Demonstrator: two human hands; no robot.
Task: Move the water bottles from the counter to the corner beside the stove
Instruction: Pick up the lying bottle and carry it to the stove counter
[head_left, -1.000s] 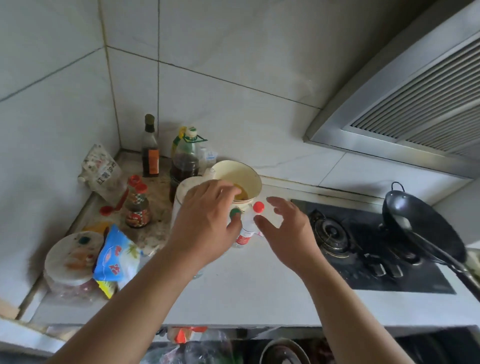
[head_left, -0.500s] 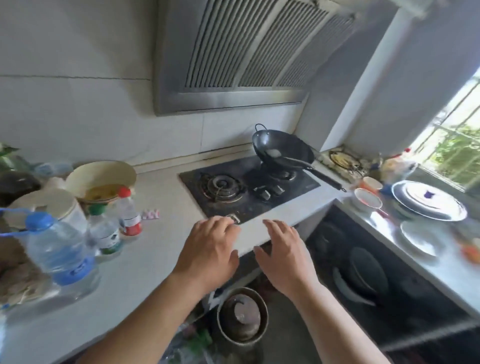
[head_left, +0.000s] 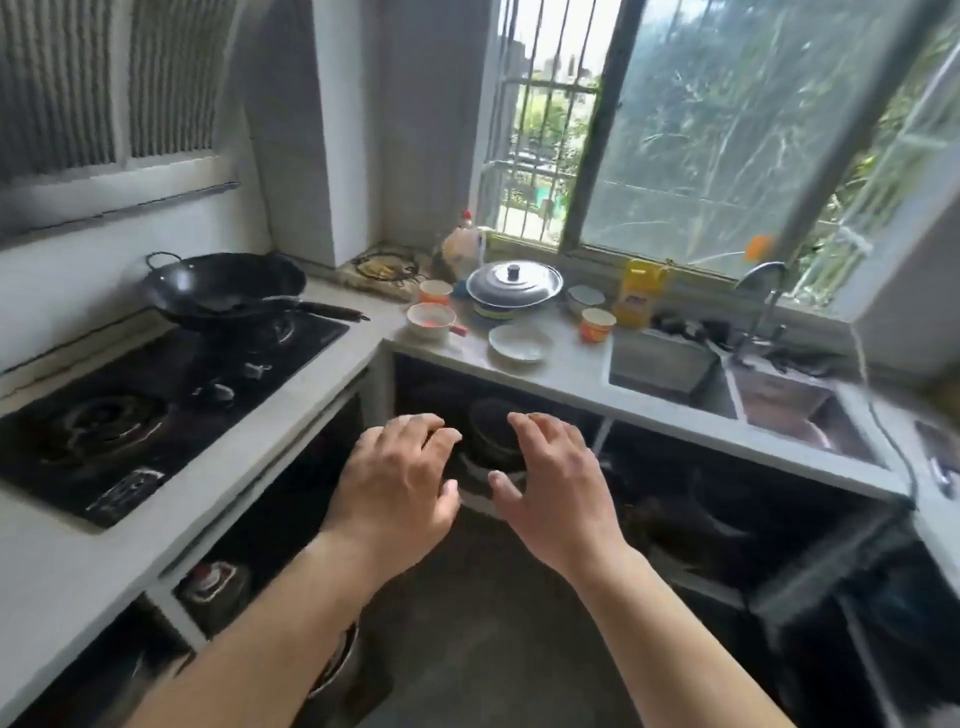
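Facing lidded pot (head_left: 514, 283), empty plate (head_left: 521, 343)

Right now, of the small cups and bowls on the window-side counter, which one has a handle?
The white bowl nearest the stove: a short red handle sticks out toward the plate. The two orange cups show none.

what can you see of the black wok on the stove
The black wok looks like dark, well-used metal, round and deep, with a small loop handle on its left rim and a long straight handle pointing right over the counter. It sits upright on the far burner of the black gas stove, below the range hood. A pale streak, perhaps a utensil, lies inside. Neither hand touches it.
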